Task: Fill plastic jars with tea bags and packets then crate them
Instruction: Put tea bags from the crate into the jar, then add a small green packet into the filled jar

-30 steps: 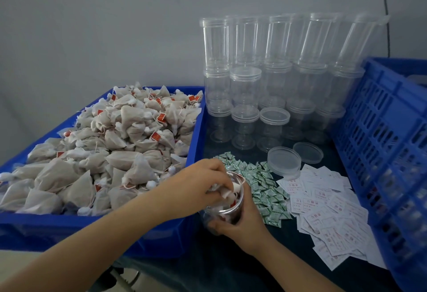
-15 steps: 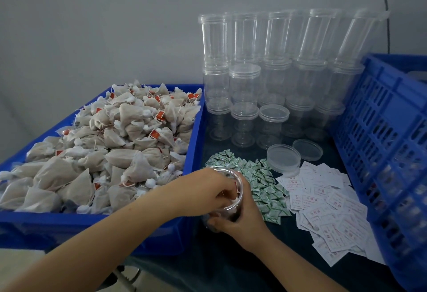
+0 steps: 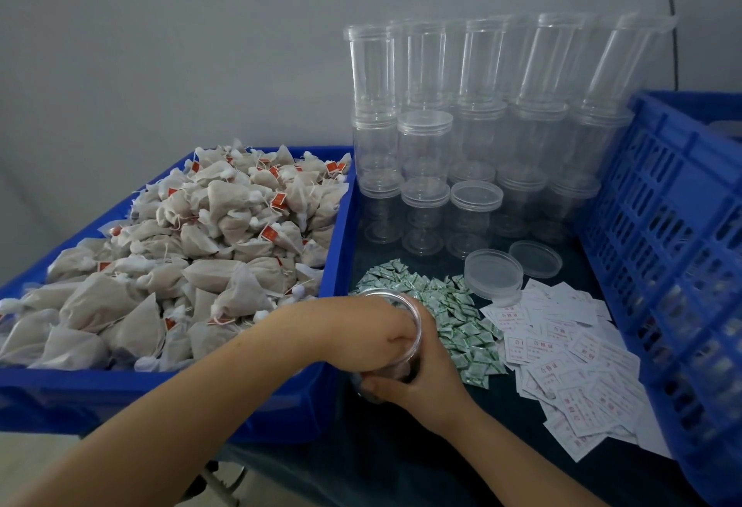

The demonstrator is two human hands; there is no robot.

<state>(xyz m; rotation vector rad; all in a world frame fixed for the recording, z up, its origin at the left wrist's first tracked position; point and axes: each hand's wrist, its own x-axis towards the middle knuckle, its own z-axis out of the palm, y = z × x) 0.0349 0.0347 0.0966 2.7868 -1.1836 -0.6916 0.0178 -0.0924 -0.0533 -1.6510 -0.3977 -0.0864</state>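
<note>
A clear plastic jar [image 3: 418, 320] stands at the table's front edge, between the tea bag bin and the green packets. My right hand [image 3: 425, 382] grips the jar's side from the near right, thumb across its front. My left hand [image 3: 361, 330] covers the jar's mouth with its fingers bent down inside; the fingertips and whatever they touch are hidden. Dark contents show through the jar wall. Beige tea bags [image 3: 221, 249] with red tags are heaped in a blue bin [image 3: 241, 390] at the left.
Small green packets [image 3: 453, 314] and white printed slips [image 3: 570, 366] lie right of the jar. Two loose lids [image 3: 494, 271] sit behind them. Stacked empty jars [image 3: 425, 153] line the wall. A tall blue slatted crate [image 3: 662, 265] stands at the right edge.
My left hand has sunk deeper into the jar's mouth; the white tea bag seen under its fingers is now out of sight. My right hand keeps its hold on the jar.
</note>
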